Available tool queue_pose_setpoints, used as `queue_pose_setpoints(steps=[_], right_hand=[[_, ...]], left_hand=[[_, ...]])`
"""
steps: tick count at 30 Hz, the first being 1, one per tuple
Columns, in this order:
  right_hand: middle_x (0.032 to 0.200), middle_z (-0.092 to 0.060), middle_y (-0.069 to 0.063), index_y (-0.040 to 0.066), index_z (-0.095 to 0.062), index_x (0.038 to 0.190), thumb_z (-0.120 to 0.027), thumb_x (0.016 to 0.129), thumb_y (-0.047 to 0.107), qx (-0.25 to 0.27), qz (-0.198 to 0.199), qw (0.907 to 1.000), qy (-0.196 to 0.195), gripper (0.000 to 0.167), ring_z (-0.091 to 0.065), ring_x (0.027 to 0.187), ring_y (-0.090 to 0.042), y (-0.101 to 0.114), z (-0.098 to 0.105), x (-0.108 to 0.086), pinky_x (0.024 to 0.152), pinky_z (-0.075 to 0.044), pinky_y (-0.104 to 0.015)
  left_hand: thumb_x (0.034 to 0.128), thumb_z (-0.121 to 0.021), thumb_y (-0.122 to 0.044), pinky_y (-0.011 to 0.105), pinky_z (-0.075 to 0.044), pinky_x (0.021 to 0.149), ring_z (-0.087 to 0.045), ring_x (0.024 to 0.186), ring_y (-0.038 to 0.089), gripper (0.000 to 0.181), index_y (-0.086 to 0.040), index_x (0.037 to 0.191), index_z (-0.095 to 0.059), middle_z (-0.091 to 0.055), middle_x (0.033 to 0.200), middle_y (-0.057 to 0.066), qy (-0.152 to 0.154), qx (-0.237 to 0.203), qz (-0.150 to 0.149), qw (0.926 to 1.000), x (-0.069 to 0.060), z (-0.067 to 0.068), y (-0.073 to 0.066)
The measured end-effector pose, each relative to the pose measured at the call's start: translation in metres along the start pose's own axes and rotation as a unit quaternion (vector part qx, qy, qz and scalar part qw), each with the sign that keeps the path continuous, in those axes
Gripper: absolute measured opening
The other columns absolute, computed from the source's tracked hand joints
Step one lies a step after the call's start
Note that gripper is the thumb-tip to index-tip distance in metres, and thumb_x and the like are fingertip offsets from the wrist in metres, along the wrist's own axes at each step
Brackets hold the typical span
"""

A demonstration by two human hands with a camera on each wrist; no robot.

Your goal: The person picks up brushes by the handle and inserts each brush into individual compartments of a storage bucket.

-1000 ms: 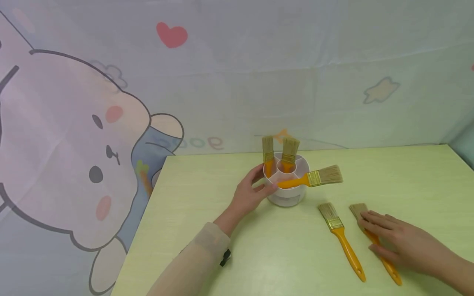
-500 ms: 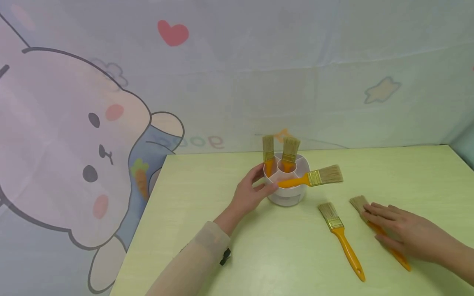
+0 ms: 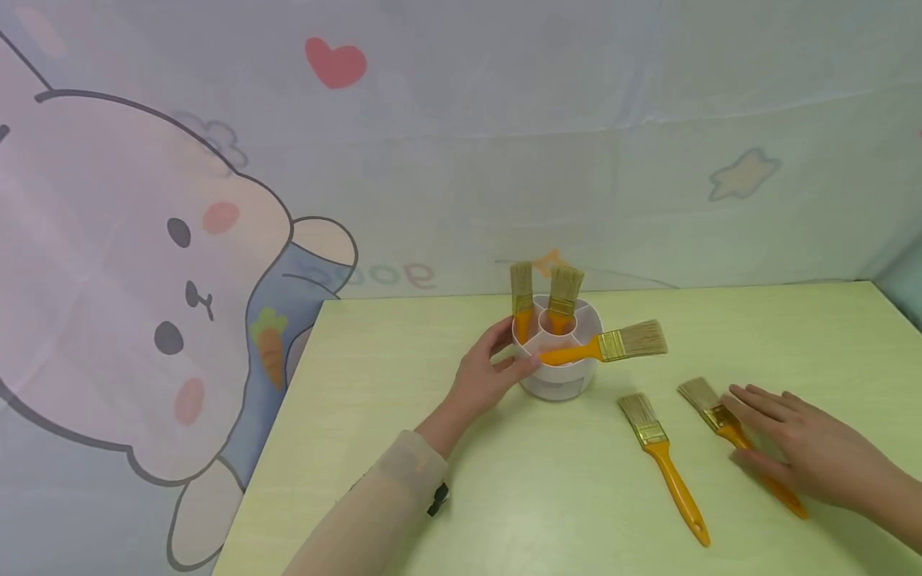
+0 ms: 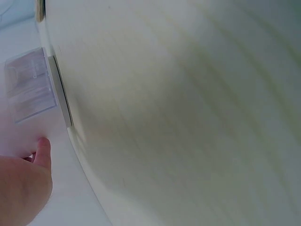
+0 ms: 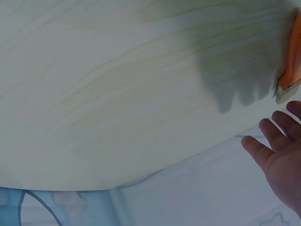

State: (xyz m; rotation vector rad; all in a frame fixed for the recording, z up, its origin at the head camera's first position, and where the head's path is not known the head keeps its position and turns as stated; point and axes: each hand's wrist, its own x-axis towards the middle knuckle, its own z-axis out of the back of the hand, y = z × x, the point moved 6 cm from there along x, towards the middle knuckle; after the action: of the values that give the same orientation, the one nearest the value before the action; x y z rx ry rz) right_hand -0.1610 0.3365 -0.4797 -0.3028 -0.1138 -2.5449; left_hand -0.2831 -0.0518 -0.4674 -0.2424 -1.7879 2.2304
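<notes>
My left hand [image 3: 484,376] [image 4: 23,188] grips the left side of a round white divided holder [image 3: 558,389] [image 4: 59,150], its thumb at the front wall. Two brushes [image 3: 522,300] [image 3: 563,296] stand bristles up in the holder; a third brush [image 3: 608,346] lies across its front rim, bristles to the right. My right hand [image 3: 817,444] [image 5: 280,155] is over a brush [image 3: 700,394] [image 5: 295,56] on the table, fingers extended and slightly spread, partly hiding its orange handle. Whether it touches that brush I cannot tell.
Another brush [image 3: 666,472] lies on the pale green table [image 3: 547,496] between the holder and my right hand. Behind the table's far edge hangs a printed curtain [image 3: 461,176]. A small black object [image 3: 438,499] shows beside my left sleeve.
The brush by my right hand has shifted up and turned, its handle end swinging right. My right hand has moved right and slightly up, uncovering more of it. My left hand has stayed on the holder.
</notes>
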Motion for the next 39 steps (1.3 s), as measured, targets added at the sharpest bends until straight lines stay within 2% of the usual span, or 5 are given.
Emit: queue_pose_setpoints(steps=[3, 6, 9, 23, 39], right_hand=[[0.147, -0.062, -0.025, -0.001, -0.065, 0.143, -0.089, 0.085, 0.041, -0.008, -0.023, 0.9994, 0.025, 0.076, -0.062, 0.128, -0.046, -0.001, -0.003, -0.002, 0.134, -0.015, -0.051], [0.144, -0.063, -0.026, -0.003, -0.067, 0.139, -0.089, 0.084, 0.040, -0.013, -0.022, 0.9993, 0.029, 0.073, -0.063, 0.127, -0.046, -0.002, -0.004, -0.003, 0.119, -0.039, -0.067], [0.142, -0.065, -0.026, -0.003, -0.069, 0.137, -0.090, 0.084, 0.037, -0.017, -0.015, 0.9995, 0.024, 0.070, -0.064, 0.126, -0.046, -0.004, -0.004, -0.004, 0.101, -0.051, -0.072], [0.133, -0.071, -0.023, -0.001, -0.073, 0.132, -0.090, 0.083, 0.020, -0.007, 0.009, 0.9998, 0.014, 0.056, -0.069, 0.119, -0.043, -0.015, -0.002, -0.001, 0.090, -0.057, -0.070], [0.128, -0.073, -0.022, 0.000, -0.076, 0.126, -0.090, 0.084, 0.024, 0.005, 0.005, 0.9997, -0.023, 0.050, -0.071, 0.115, -0.043, -0.015, -0.001, 0.005, 0.094, -0.056, -0.067]], left_hand=[[0.0986, -0.081, -0.029, 0.043, -0.050, 0.117, -0.050, 0.147, 0.022, 0.073, -0.019, 0.162, -0.046, -0.052, 0.161, 0.000, -0.002, 0.000, -0.001, 1.0000, 0.000, 0.000, 0.000], [0.0982, -0.081, -0.029, 0.042, -0.050, 0.117, -0.050, 0.147, 0.021, 0.074, -0.020, 0.162, -0.046, -0.052, 0.160, -0.001, -0.003, 0.001, 0.001, 1.0000, 0.001, 0.000, 0.001], [0.0978, -0.082, -0.030, 0.041, -0.050, 0.117, -0.050, 0.146, 0.019, 0.074, -0.021, 0.162, -0.046, -0.052, 0.160, -0.003, -0.003, 0.002, 0.003, 1.0000, 0.001, 0.000, 0.002], [0.0991, -0.080, -0.028, 0.041, -0.049, 0.118, -0.048, 0.149, 0.022, 0.076, -0.019, 0.164, -0.043, -0.050, 0.163, 0.000, 0.007, 0.003, 0.011, 0.9999, 0.002, 0.001, -0.001], [0.1031, -0.075, -0.028, 0.044, -0.051, 0.116, -0.053, 0.147, 0.027, 0.070, -0.016, 0.164, -0.044, -0.054, 0.161, 0.006, -0.010, 0.039, 0.014, 0.9991, 0.003, 0.012, 0.001]])
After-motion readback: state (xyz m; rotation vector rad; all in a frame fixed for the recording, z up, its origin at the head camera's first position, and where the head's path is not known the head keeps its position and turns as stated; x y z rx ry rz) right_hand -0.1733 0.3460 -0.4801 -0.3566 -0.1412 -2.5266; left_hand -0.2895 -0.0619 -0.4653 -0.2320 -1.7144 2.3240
